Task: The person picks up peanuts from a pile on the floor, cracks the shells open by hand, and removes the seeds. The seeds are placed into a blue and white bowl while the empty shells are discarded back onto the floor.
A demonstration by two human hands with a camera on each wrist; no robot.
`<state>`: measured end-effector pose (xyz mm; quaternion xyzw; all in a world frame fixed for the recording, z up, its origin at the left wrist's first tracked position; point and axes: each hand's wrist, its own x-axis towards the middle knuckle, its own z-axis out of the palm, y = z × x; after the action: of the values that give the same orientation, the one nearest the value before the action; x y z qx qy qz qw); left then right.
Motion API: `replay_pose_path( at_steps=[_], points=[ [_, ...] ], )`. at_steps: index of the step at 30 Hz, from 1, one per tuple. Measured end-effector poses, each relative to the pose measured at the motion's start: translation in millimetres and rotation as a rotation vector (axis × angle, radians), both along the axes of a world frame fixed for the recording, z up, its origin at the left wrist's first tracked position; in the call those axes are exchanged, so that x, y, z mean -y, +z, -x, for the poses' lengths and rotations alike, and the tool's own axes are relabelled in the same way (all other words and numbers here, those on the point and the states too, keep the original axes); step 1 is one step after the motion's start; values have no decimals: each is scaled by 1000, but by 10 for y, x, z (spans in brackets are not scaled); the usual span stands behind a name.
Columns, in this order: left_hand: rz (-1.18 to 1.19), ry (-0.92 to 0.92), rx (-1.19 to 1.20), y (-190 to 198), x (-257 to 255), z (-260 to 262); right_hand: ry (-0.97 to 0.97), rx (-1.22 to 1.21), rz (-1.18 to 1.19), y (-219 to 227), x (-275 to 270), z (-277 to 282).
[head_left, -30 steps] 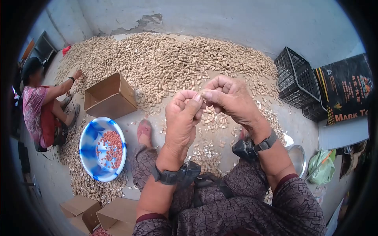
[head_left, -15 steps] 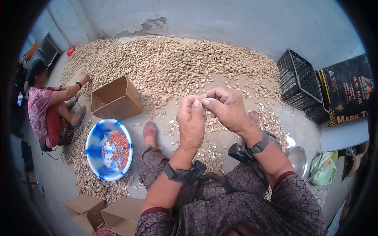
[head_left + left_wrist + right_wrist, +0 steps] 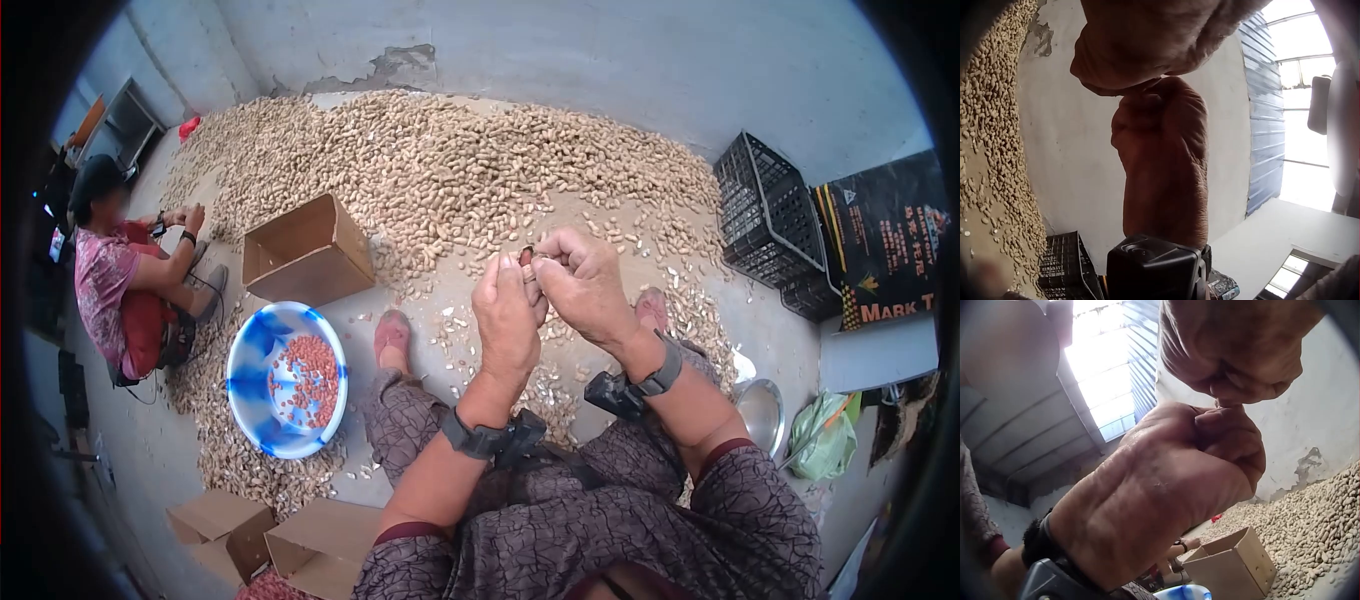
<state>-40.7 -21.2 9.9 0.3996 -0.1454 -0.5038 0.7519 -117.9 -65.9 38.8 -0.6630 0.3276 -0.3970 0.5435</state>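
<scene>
daylight, even | fisheye vignette edges | wrist views seemingly blurred, backlit

Both hands point(image 3: 545, 295) pinch one peanut point(image 3: 527, 257) above the heap point(image 3: 450, 170).

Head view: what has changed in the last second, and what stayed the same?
The other person's arm left the peanut pile and drew back to the body. The left hand and right hand stayed pressed together, pinching a peanut. The bowl and box kept their places.
</scene>
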Motion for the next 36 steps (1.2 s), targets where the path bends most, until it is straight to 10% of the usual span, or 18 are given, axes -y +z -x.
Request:
replay_pose_path(
  at_steps=[24,36],
  points=[
    [-91,-259,80,-45,-188,-117,458,-172,-185,143,163,526],
    [-50,-462,110,189,26,-229,151,-130,-92,187,199,361]
  ],
)
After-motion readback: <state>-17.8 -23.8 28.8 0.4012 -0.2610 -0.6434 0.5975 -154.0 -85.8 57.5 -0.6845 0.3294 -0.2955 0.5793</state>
